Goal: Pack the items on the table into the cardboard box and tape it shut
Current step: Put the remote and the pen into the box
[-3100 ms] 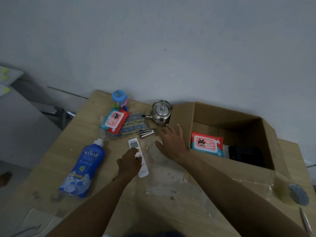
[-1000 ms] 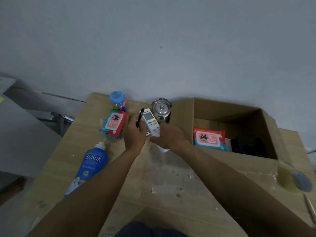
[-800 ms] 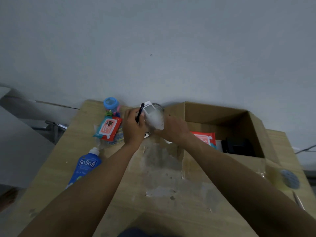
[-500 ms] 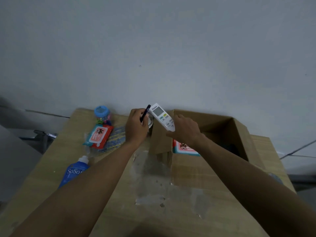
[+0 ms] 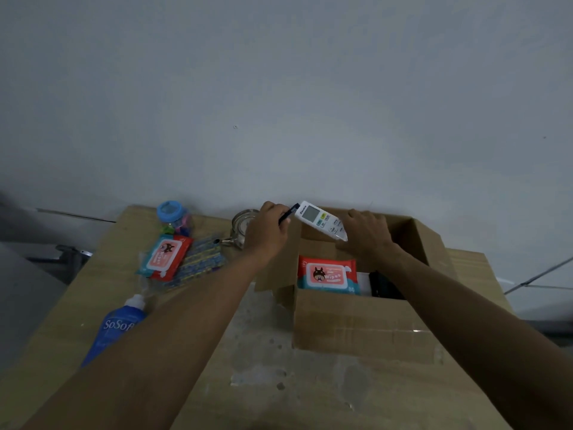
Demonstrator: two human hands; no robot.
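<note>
Head view: the right hand (image 5: pixel 367 234) hangs over the open brown cardboard box (image 5: pixel 356 330), its fingers curled round the lower end of a white remote control with a grey screen (image 5: pixel 321 220), which slants up and away to that hand's left. The left hand (image 5: pixel 268 232), just across the box's raised side flap, pinches a thin dark object (image 5: pixel 286 214); I cannot tell what it is.

Below the right hand, inside the box, lie a red-and-teal wipes pack (image 5: pixel 325 274) and something black (image 5: pixel 386 285).

The remote is held by one end only, so it could slip and land hard on the black item. The left hand is close to the shiny steel kettle (image 5: pixel 243 228) behind it, and a careless swing might knock it along the wooden counter (image 5: pixel 279 383). The flap could also catch the dark object on its way in.

The pack in the box reads "Wipes" and "80". Left of the left hand sit a second wipes pack (image 5: pixel 167 256) and a blue-lidded jar (image 5: pixel 172 214). Nearer the body, the blue bottle (image 5: pixel 114 330) shows "SoSof". The remote's brand is too small to read.
</note>
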